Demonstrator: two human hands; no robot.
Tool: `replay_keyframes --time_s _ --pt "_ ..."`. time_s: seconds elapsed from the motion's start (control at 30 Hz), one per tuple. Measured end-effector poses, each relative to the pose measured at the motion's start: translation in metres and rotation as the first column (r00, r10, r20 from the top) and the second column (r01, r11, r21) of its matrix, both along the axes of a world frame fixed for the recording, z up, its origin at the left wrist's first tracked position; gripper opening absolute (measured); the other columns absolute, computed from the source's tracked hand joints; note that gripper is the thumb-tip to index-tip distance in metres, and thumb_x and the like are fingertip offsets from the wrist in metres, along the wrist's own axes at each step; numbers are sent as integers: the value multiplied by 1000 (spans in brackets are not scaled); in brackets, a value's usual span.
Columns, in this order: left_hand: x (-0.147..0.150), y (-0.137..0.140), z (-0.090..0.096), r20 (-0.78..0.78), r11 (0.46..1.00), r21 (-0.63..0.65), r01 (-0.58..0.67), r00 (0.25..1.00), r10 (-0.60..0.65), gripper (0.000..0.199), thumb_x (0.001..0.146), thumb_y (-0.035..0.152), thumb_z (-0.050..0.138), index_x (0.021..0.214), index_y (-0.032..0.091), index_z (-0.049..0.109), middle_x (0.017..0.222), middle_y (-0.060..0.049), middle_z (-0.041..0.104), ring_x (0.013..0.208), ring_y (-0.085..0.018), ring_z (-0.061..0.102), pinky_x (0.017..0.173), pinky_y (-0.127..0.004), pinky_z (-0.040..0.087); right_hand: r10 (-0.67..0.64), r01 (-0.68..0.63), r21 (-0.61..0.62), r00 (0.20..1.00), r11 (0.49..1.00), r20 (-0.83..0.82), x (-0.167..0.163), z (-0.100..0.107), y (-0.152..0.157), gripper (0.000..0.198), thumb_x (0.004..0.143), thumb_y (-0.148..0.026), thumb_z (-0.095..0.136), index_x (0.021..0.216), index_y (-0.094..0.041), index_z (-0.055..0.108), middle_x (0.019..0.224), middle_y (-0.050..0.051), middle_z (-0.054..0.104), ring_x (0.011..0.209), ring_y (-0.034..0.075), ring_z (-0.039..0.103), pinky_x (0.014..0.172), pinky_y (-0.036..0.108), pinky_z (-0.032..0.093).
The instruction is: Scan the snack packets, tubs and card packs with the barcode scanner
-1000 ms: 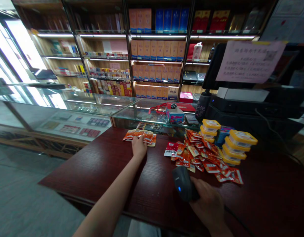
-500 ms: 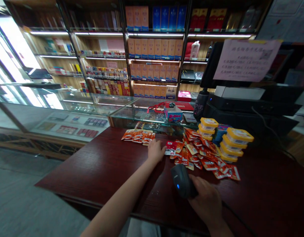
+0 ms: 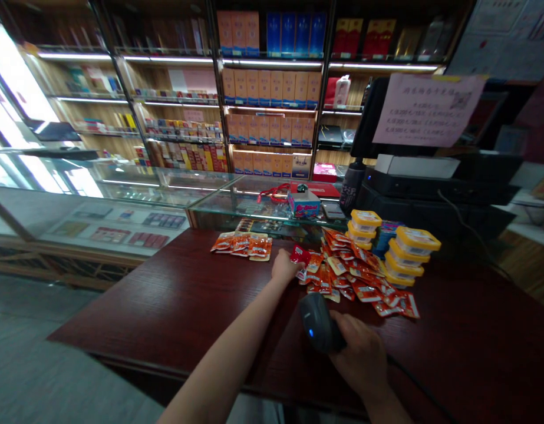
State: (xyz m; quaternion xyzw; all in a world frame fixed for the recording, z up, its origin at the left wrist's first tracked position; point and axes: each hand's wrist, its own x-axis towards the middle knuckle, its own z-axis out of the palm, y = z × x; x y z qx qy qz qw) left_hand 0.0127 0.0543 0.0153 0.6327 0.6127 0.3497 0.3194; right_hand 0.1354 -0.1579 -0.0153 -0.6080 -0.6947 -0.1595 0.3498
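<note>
My left hand (image 3: 284, 265) is closed at the near left side of the packet pile, its fingers on a small red snack packet (image 3: 300, 254) that looks bent up from the table. In my right hand (image 3: 362, 353) is a dark barcode scanner (image 3: 316, 323) with a lit blue light, its head pointing forward and left above the table. A heap of orange-red snack packets (image 3: 364, 274) lies just beyond the scanner. Left of my left hand, a smaller row of orange packets (image 3: 243, 244) rests on the table.
Stacks of yellow-lidded tubs (image 3: 404, 259) stand at the right behind the heap. A monitor with a pink paper sign (image 3: 426, 112) rises behind them. The glass counter (image 3: 218, 197) borders the wooden table (image 3: 174, 300). The scanner's cable (image 3: 417, 383) trails right.
My left hand has shifted right relative to the packets and taken hold of the red packet, which now bends upward. My right hand still holds the scanner. The view has turned slightly.
</note>
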Motion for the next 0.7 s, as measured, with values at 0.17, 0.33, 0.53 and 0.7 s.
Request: replay_keyframes --time_s 0.17,0.33,0.53,0.7 --pt "-14 -3 -11 479 989 -144 34 877 39 41 62 25 79 84 19 44 74 -2 65 60 -18 65 55 -29 51 -4 4 2 1000 1000 7 0 1 -1 34 73 -15 55 107 -19 57 85 3 67 77 20 63 68 30 44" --pt "-25 -17 -23 660 988 89 125 736 -152 36 59 16 77 84 17 52 83 -5 70 75 -19 69 70 -32 55 -5 4 -29 1000 1000 -16 0 -1 0 40 72 -14 53 111 -19 57 87 4 68 79 21 64 71 32 46" --pt "-27 -23 -30 690 978 141 154 693 -209 29 62 15 72 81 18 50 85 -3 71 81 -19 69 78 -33 55 11 -17 -47 993 999 -120 0 10 -2 43 73 -17 52 115 -19 58 97 7 71 83 21 67 74 32 50" --pt "-28 -24 -30 683 974 175 146 695 -227 30 60 15 72 82 18 51 83 -3 71 80 -20 69 76 -34 54 -71 -20 -205 902 979 -425 -7 42 -3 30 73 -29 60 102 -23 64 94 6 73 83 24 68 73 35 52"
